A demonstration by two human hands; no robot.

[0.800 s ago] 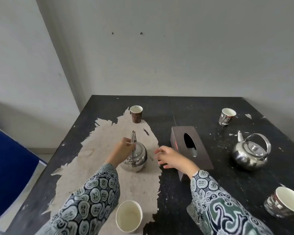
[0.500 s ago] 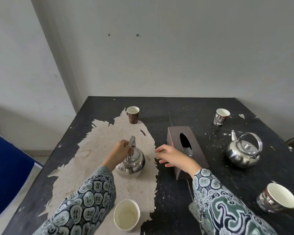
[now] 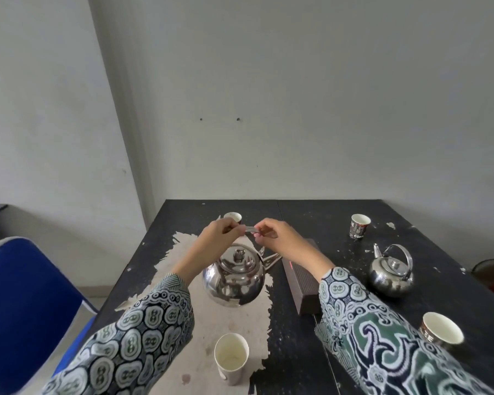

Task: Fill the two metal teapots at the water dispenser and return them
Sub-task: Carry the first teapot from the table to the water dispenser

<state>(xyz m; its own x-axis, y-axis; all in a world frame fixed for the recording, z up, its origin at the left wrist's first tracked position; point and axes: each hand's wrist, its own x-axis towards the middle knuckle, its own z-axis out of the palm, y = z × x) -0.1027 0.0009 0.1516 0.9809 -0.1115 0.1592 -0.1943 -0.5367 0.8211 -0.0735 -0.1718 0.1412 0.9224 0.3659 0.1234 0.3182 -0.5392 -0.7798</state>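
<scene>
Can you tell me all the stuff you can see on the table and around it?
held teapot: 1, shiny silver, lifted over the worn pale patch, lid on
second teapot: 1, shiny silver, standing on the table at the right
paper cups: 4; white near front, patterned at right front, patterned at far right, brown far, partly behind the hands
tissue box: 1, dark brown, middle of table
table: 1, black, peeling
chair: 1, blue, left
left hand: on the held teapot's handle
right hand: on the same handle
</scene>
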